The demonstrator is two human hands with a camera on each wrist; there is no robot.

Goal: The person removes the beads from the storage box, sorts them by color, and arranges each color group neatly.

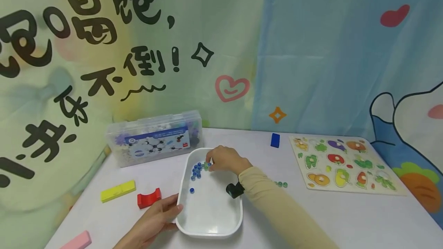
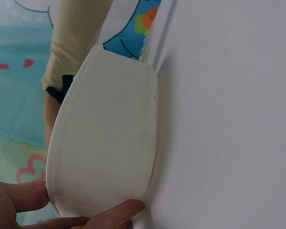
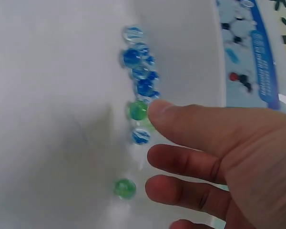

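Note:
A white tray (image 1: 211, 212) lies on the table with a cluster of blue glass marbles (image 1: 196, 171) and a few green marbles (image 3: 138, 110) towards its far end. One blue marble (image 1: 192, 190) sits apart, nearer me. My left hand (image 1: 157, 218) grips the tray's left side, its thumb at the rim and fingers along the outer wall (image 2: 105, 133). Inside the far end, my right hand (image 1: 226, 159) reaches over the marbles. In the right wrist view its thumb tip is right at a green marble, with the fingers apart from it; another green marble (image 3: 125, 189) lies near the fingertips.
Behind the tray stands a clear plastic case (image 1: 155, 139). Yellow (image 1: 118, 191), red (image 1: 149, 198) and pink (image 1: 77, 240) blocks lie at the left, a blue block (image 1: 275, 140) at the back. Green marbles (image 1: 285, 184) and a vegetable puzzle board (image 1: 346, 164) lie to the right.

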